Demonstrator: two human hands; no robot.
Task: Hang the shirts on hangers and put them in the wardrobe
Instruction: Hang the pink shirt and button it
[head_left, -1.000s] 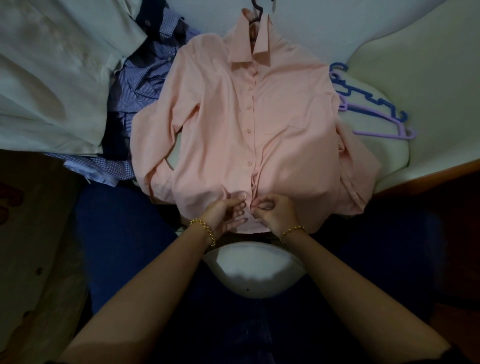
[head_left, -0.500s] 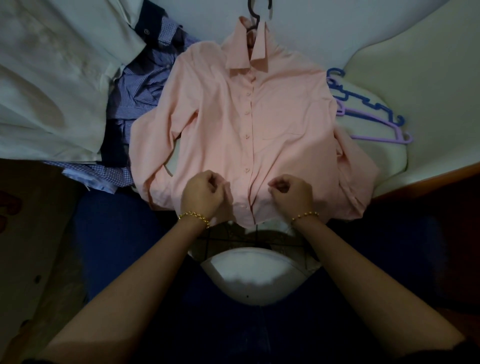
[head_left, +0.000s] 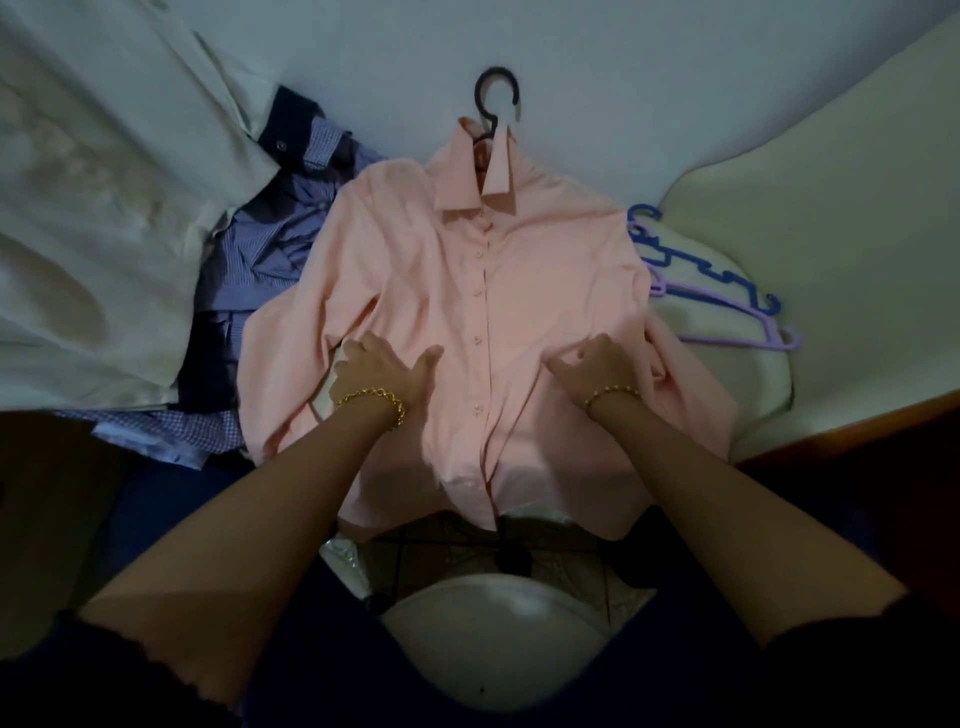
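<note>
A peach button-up shirt (head_left: 519, 291) lies flat and buttoned on the bed, with the dark hook of a hanger (head_left: 493, 106) sticking out past its collar. My left hand (head_left: 382, 371) rests on the shirt's left side, fingers fairly straight and thumb spread toward the button line. My right hand (head_left: 597, 366) lies on the right side with its fingers curled into a fold of the fabric. The shirt's hem hangs over the bed edge toward me.
A heap of blue striped and checked shirts (head_left: 275, 249) lies left of the peach one, beside a cream cloth (head_left: 104, 208). Blue and purple hangers (head_left: 717, 296) rest on a cream pillow (head_left: 810, 239) at the right. A white stool seat (head_left: 493, 634) is below.
Both hands have left the hem at the bottom button and moved up and apart along the shirt's front. The left hand has flattened out.
</note>
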